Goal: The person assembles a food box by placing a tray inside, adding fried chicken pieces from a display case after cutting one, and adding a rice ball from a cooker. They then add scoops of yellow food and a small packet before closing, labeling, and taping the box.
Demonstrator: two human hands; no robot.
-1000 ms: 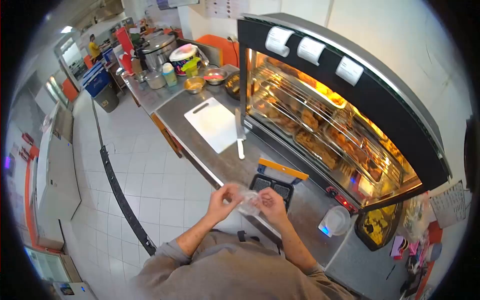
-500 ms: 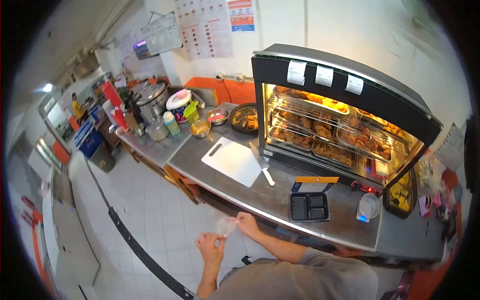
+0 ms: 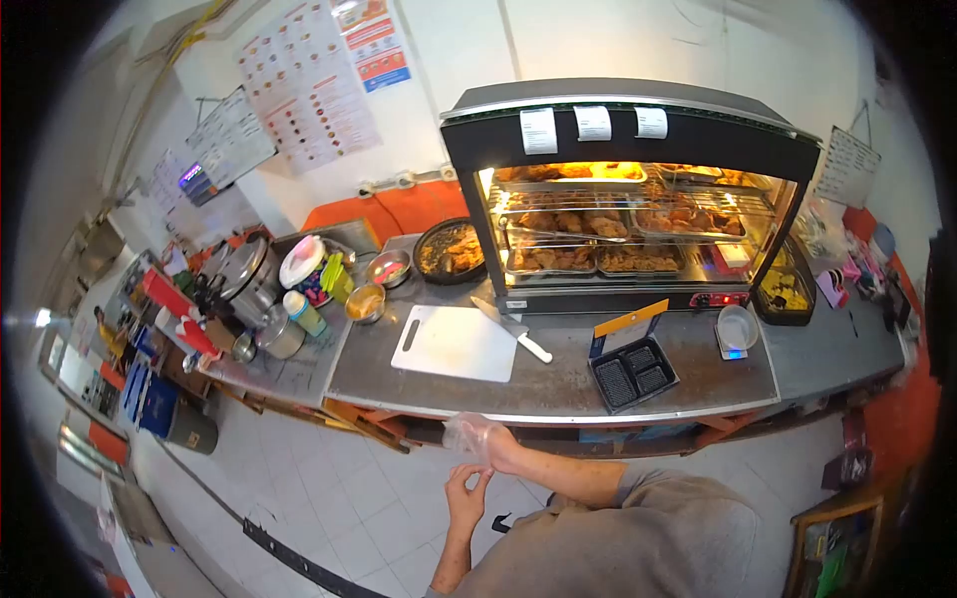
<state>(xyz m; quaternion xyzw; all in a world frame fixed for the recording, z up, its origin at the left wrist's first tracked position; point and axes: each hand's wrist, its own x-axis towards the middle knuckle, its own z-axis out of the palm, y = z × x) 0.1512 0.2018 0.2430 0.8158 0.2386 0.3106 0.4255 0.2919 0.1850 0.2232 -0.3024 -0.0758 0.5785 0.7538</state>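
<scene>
A thin clear plastic glove (image 3: 462,435) covers the fingers of my right hand (image 3: 498,448), which reaches left in front of the counter's front edge. The fingers look stretched out inside the crinkled plastic, though their outline is blurred. Just below, my left hand (image 3: 467,490) pinches the cuff of the glove near the right wrist, thumb and finger pressed together. On the counter beyond lie a white cutting board (image 3: 454,344) and a white-handled knife (image 3: 533,346) that touches its right edge. Farther right stands an opened black compartment container (image 3: 634,374).
A lit food warmer (image 3: 638,209) with trays of cooked food stands at the back of the counter. To its right are a small scale with a bowl (image 3: 738,329) and a black tray of yellow food (image 3: 788,289). Pots, bowls and a dark pan (image 3: 449,251) fill the left side.
My right hand has gone into the plastic glove, which both hands were holding by its edge before. My left hand has shifted to its cuff. The view has turned right.
</scene>
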